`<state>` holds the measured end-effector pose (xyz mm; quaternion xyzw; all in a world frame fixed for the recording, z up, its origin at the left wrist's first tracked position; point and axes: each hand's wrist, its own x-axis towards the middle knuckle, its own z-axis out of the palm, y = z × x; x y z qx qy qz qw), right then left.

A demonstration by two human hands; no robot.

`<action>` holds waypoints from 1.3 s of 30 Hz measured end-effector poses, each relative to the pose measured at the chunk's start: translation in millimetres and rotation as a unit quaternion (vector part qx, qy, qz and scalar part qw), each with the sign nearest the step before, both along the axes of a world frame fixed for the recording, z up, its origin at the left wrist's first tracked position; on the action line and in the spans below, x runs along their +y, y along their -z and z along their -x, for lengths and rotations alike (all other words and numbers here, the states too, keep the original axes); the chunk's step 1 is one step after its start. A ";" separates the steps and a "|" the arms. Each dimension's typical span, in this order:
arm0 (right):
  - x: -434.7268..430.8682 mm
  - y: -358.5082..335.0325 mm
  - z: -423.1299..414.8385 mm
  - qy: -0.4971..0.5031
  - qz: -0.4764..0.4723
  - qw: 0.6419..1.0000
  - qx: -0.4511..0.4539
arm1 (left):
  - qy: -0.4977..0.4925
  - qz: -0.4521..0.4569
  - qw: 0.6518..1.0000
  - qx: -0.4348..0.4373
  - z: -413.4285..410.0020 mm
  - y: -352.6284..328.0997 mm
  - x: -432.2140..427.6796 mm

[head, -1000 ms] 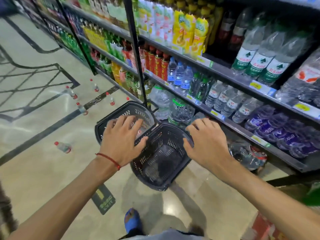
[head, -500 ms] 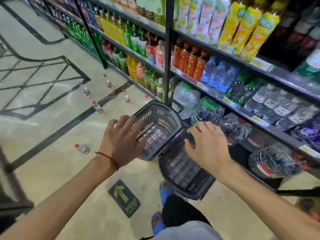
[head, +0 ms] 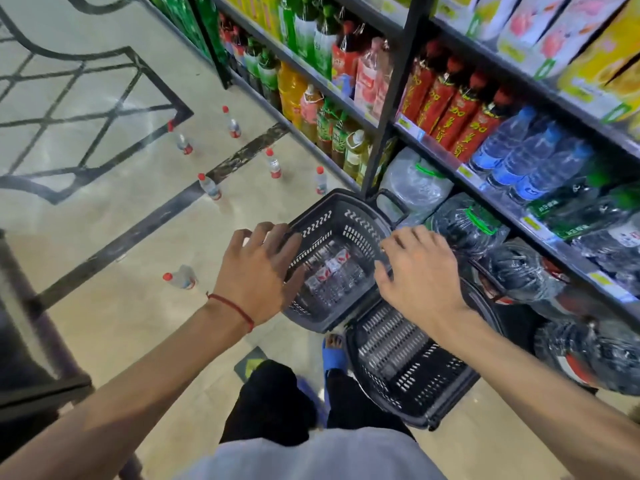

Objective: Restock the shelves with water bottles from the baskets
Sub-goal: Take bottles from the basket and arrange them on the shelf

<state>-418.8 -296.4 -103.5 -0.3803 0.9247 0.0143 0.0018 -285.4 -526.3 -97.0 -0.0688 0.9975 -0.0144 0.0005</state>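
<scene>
Though clear, red-labelled water bottles [head: 329,271]

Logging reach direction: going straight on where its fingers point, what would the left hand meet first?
Likely the left rim of the basket holding water bottles, just ahead of the left hand; depth leaves contact unclear.

You have open floor [head: 104,323] to your left, dotted with loose bottles [head: 273,163], while the shelf post [head: 389,109] and wrapped water packs [head: 415,181] crowd the far basket [head: 322,220].
</scene>
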 end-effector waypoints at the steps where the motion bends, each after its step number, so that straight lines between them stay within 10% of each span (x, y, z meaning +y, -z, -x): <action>1: -9.1 3.1 4.0 -0.001 -0.006 1.000 0.000 | 0.000 -0.004 1.000 -0.004 5.7 4.6 -8.2; 16: -112.7 171.6 32.0 0.062 -0.020 0.996 -0.067 | 0.060 -0.099 0.992 -0.045 77.1 185.5 -114.8; 39: -129.6 706.2 155.1 0.181 -0.109 0.914 -0.346 | 0.100 -0.113 0.973 -0.177 131.1 625.2 -81.7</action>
